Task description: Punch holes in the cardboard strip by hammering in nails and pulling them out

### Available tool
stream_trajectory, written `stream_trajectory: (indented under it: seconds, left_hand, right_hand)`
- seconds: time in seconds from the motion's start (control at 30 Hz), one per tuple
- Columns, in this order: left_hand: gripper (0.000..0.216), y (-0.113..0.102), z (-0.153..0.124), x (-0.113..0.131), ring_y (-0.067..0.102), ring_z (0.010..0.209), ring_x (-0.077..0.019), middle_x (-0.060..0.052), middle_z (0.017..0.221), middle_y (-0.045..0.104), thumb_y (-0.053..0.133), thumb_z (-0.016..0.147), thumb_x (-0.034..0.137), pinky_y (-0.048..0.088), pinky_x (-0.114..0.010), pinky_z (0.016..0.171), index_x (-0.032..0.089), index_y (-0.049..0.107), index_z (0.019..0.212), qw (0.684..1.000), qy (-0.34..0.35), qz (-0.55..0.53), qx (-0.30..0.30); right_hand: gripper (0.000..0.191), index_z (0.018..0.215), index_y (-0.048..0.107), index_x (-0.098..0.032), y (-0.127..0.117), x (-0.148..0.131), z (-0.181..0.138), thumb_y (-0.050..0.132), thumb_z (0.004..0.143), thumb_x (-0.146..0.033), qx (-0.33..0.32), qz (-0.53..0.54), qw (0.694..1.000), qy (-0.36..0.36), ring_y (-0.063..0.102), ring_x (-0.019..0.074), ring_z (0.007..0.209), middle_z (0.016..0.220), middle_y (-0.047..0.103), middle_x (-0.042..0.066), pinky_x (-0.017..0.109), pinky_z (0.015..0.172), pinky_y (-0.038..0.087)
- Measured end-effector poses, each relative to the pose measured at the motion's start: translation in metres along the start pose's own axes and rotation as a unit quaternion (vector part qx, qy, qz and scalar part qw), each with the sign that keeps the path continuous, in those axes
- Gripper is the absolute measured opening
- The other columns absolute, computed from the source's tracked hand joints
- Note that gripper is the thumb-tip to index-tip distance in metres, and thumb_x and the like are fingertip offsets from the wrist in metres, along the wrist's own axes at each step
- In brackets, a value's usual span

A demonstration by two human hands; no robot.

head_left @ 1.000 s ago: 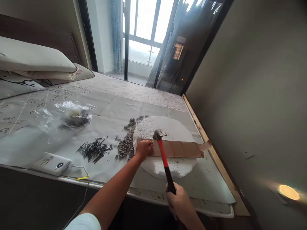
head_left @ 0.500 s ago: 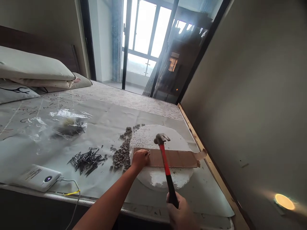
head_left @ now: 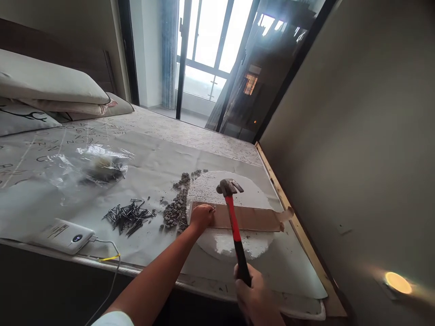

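Observation:
My right hand (head_left: 253,292) is wrapped round the lower handle of a claw hammer (head_left: 234,222) with a red and black grip. Its metal head appears above the far edge of a brown cardboard strip (head_left: 248,218). At the strip's left end, my left hand (head_left: 203,216) is closed in a pinch, resting on the cardboard. Between its fingertips shows a small glint of a nail, mostly hidden. Beneath the strip lies a round white foam-like board (head_left: 229,244). A heap of loose nails (head_left: 129,216) lies to the left of my left hand.
Grey rubble (head_left: 176,210) lines the board's left side. A clear plastic bag (head_left: 102,165) with dark contents lies farther left. A white power bank (head_left: 66,236) with a cable sits near the mattress edge. A grey sheet (head_left: 152,154) covers the mattress; a wooden rail (head_left: 288,203) runs along the right.
The view has shifted slightly, so the scene sits higher and a little to the right. The hammer head is slightly higher and farther left against the cardboard. My left hand keeps its pinch there.

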State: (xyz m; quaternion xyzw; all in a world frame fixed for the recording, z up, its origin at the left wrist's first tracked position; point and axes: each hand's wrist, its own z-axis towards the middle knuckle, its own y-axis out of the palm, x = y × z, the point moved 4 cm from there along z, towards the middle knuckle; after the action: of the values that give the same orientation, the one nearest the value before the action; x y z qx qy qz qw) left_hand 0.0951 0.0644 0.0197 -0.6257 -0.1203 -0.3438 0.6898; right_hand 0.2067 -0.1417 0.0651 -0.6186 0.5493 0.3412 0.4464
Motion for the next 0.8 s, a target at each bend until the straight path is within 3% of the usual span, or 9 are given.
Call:
stream_trajectory:
  seconds: [0.13, 0.33, 0.5, 0.7, 0.8]
  left_hand:
    - [0.025, 0.000, 0.000, 0.000, 0.060, 0.073, -0.0165, -0.006, 0.079, 0.069, 0.048, 0.081, 0.027, 0.041, -0.026, 0.066, 0.019, 0.070, 0.074, 1.000, -0.003, 0.004, -0.003]
    - [0.026, 0.001, 0.001, 0.000, 0.060, 0.075, -0.0169, -0.007, 0.081, 0.068, 0.047, 0.082, 0.028, 0.041, -0.026, 0.067, 0.018, 0.070, 0.074, 0.999, 0.001, 0.037, -0.011]
    - [0.024, 0.003, 0.000, 0.000, 0.060, 0.079, -0.0171, -0.006, 0.084, 0.068, 0.048, 0.081, 0.028, 0.042, -0.026, 0.071, 0.019, 0.071, 0.078, 0.999, 0.002, 0.037, -0.011]
    - [0.025, 0.003, 0.000, 0.000, 0.061, 0.078, -0.0174, -0.007, 0.082, 0.068, 0.048, 0.081, 0.026, 0.043, -0.027, 0.072, 0.018, 0.071, 0.077, 0.999, 0.013, 0.029, -0.010]
    - [0.020, 0.002, 0.001, -0.002, 0.060, 0.076, -0.0173, -0.006, 0.080, 0.068, 0.052, 0.078, 0.024, 0.044, -0.027, 0.071, 0.017, 0.071, 0.075, 1.000, 0.011, 0.001, -0.003]
  right_hand:
    - [0.009, 0.068, 0.036, -0.022, 0.006, 0.015, 0.007, 0.043, 0.063, -0.023, -0.004, -0.001, 0.999, 0.046, 0.025, 0.0055, 0.027, 0.036, 0.027, -0.013, 0.017, 0.027, 0.021]
    - [0.009, 0.071, 0.038, -0.021, 0.000, 0.010, 0.005, 0.041, 0.063, -0.025, 0.035, 0.011, 0.999, -0.006, 0.022, 0.0046, 0.026, 0.035, 0.025, -0.014, 0.016, 0.026, 0.020]
    - [0.008, 0.066, 0.036, -0.021, 0.007, 0.022, 0.010, 0.043, 0.061, -0.023, 0.013, -0.007, 0.999, 0.035, 0.026, 0.0045, 0.027, 0.036, 0.029, -0.012, 0.017, 0.027, 0.020]
    - [0.008, 0.069, 0.037, -0.022, 0.006, 0.022, 0.010, 0.040, 0.063, -0.025, 0.012, 0.020, 1.000, 0.014, 0.021, 0.0048, 0.025, 0.033, 0.025, -0.014, 0.016, 0.024, 0.019]
    - [0.008, 0.067, 0.036, -0.022, 0.007, 0.028, 0.013, 0.041, 0.061, -0.024, 0.006, 0.021, 0.999, 0.042, 0.023, 0.0042, 0.026, 0.034, 0.026, -0.014, 0.016, 0.024, 0.020]
